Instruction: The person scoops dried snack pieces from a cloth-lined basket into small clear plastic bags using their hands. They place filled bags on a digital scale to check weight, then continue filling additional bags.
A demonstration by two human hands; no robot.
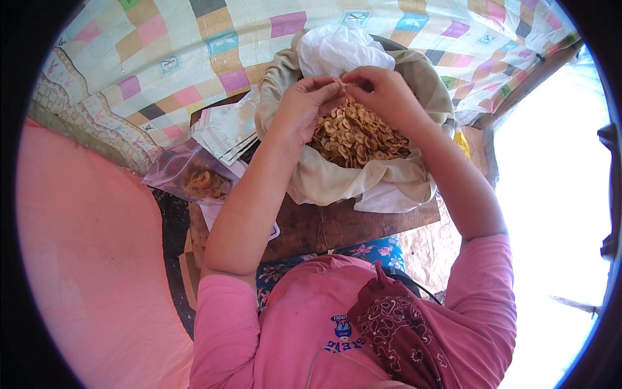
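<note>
Over a cloth-lined container, my left hand (307,107) and my right hand (387,97) meet with their fingertips pinched together. Between them is something small and pale brown, perhaps a chip, mostly hidden by the fingers. Below the hands lies a heap of thin, round, golden-brown chips (363,135). Beige cloth (343,178) lines the container and folds over its near rim. A crumpled white plastic bag (345,50) rests at the far side, just beyond my fingers.
The container stands on a brown wooden table (324,228). Left of it lie a stack of flat pouches (225,129) and a clear zip bag (197,170) with some brown pieces inside. Checked plastic sheeting (194,48) hangs behind; pink cloth (91,246) covers the left side.
</note>
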